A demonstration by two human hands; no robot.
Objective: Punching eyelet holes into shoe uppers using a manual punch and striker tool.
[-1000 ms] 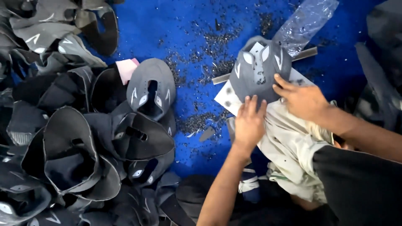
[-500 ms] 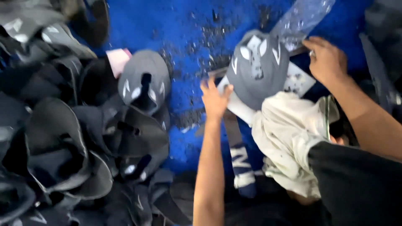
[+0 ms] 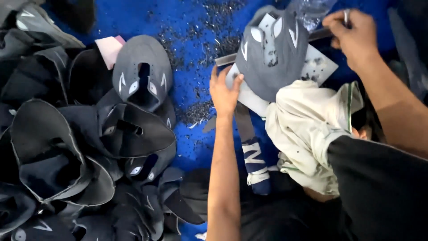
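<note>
A grey shoe upper (image 3: pixel 273 51) with white patches lies on a white board (image 3: pixel 317 67) over the blue floor. My left hand (image 3: pixel 225 91) rests at the board's left edge, fingers touching the upper's left side. My right hand (image 3: pixel 352 38) is at the upper right, closed around a thin metal tool (image 3: pixel 346 18). A pale cloth (image 3: pixel 312 129) covers my knee just below the upper. Another grey upper (image 3: pixel 142 73) lies apart on the left, on top of a pile.
A large heap of dark shoe uppers (image 3: pixel 67 151) fills the left side. Dark scraps and dust (image 3: pixel 198 111) litter the blue floor (image 3: pixel 187 27). A dark strap with a blue-and-white end (image 3: pixel 254 160) lies beneath the board. Clear plastic (image 3: pixel 312 9) sits at the top.
My left hand slid from the cloth to the left edge of the board. My right hand left the upper and rose to the upper right, now gripping a thin metal tool.
</note>
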